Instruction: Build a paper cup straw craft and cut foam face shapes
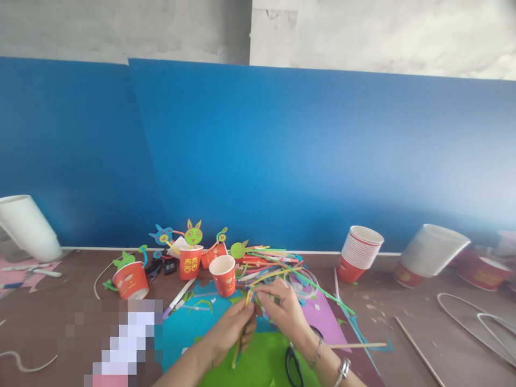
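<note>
In the head view, at six o'clock, the left hand point(237, 321) holds a yellow straw point(249, 296) over a green sheet point(262, 361). At its two o'clock, the right hand point(282, 307) touches the straw's top; whether it pinches, I cannot tell.

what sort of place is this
Probably a craft workspace, perhaps a workshop or classroom: scissors and green paper lie on the table, with a rabbit-like cut-out above a red cup.

Bare forearms point(191, 361) here. Right hand point(282, 309) has a thin silvery chain bracelet point(317, 353) nearest it, then a chunkier shiny bangle point(342, 372) farther from that hand.
</note>
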The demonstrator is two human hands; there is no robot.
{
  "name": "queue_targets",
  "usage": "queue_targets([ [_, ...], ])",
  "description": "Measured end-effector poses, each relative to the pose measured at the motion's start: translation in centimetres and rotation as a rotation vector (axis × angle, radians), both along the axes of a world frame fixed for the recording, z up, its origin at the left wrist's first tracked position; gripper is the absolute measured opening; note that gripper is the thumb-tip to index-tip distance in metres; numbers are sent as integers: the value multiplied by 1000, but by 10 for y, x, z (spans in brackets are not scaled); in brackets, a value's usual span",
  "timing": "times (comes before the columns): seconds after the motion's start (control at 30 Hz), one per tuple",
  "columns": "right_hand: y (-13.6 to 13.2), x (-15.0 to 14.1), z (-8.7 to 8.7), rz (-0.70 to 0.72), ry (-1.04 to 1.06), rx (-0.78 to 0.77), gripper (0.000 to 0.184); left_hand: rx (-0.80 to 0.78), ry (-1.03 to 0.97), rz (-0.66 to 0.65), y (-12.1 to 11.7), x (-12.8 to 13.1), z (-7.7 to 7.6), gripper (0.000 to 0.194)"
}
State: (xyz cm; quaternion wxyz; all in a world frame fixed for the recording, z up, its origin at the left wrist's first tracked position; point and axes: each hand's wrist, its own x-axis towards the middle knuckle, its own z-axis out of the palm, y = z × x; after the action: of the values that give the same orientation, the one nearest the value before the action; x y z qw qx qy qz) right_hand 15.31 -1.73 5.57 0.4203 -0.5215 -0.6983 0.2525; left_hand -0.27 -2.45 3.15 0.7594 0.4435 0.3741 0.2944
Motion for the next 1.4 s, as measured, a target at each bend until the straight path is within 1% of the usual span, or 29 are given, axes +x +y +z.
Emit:
queue_targets([
  [0.13, 1, 0, -3, 12, 14, 12, 22, -21, -31, -10, 0, -1, -1, 52],
  [0.27, 1, -1, -2, -7, 3, -3, 21, -1, -5, -29, 0, -1, -2, 50],
  [0.43, -1, -2, 0, -48, -17, -60, 24, 2, 44, 37, 3, 0, -1, 53],
  [0.57, -1, -3, -2, -65, 5, -113, 25, 3, 97, 87, 3, 2, 3, 57],
  [0.7, -1, -6, -6, -71, 65, -150, 26, 6, 136, 102, 1, 5, 8, 57],
  [0.83, -1, -8, -8, -63, 113, -168, 26, 10, 158, 102, 0, 7, 9, 51],
  [1.07, -1, -9, -11, -68, 130, -172, 27, -8, 127, 97, 0, 6, 4, 46],
  [1.17, -1, -9, -11, -74, 118, -177, 27, 3, 106, 93, -1, 5, 0, 50],
  [1.3, -1, -9, -11, -65, 80, -164, 25, 42, 118, 98, -2, 5, -4, 56],
  [1.4, -1, -9, -11, -82, 89, -163, 24, 110, 146, 122, -1, 6, -8, 54],
])
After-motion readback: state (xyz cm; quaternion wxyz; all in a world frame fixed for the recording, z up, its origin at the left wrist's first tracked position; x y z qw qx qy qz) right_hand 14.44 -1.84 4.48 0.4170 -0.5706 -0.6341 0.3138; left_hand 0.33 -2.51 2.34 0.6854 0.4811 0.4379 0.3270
